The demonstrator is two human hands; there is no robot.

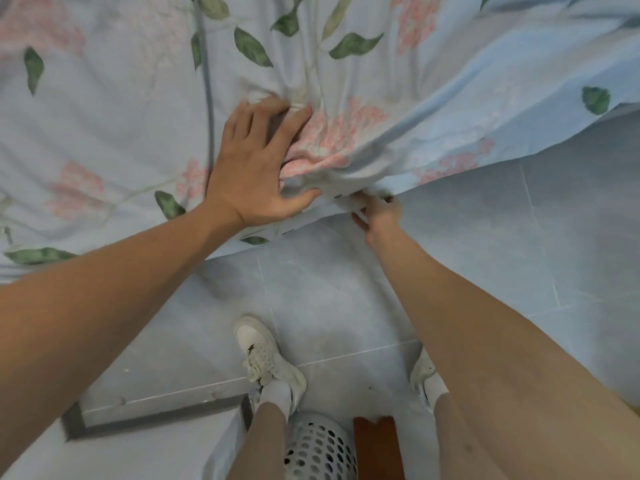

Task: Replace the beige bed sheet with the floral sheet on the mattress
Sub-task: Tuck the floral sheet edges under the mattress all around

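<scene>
The floral sheet (398,81), pale blue with pink blossoms and green leaves, covers the mattress across the top of the head view and bunches at the near corner. My left hand (256,168) lies spread on top of that bunched corner, fingers straight, thumb against the fold. Just below the corner, my right hand (379,211) grips the sheet's hanging edge, its fingers curled under the cloth and partly hidden. No beige sheet shows.
Grey floor tiles (485,254) run beside the bed. My two white shoes (268,358) stand on them. A white perforated laundry basket (318,448) and a brown wooden piece (377,445) sit at the bottom edge, close to my legs.
</scene>
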